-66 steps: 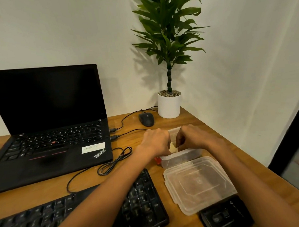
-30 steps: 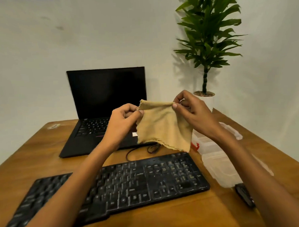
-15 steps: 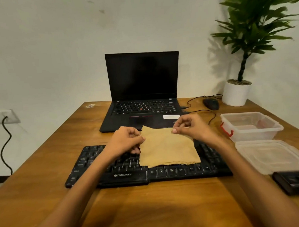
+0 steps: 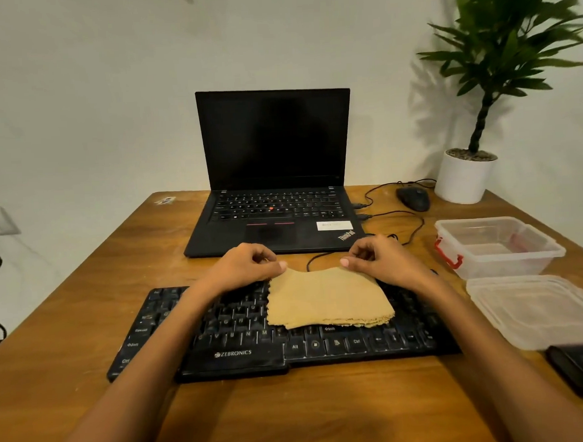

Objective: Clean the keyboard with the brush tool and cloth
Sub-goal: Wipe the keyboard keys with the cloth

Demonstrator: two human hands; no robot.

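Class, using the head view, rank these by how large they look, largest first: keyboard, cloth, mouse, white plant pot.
1. keyboard
2. cloth
3. plant pot
4. mouse
The pot and mouse sit farther back, so they look smaller than they would up close.

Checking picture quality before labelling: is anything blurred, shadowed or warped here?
Head view: the plant leaves are smeared by blur and cast a soft shadow on the wall; the table edges splay from wide-angle distortion; the keyboard lettering and the cloth are sharp.
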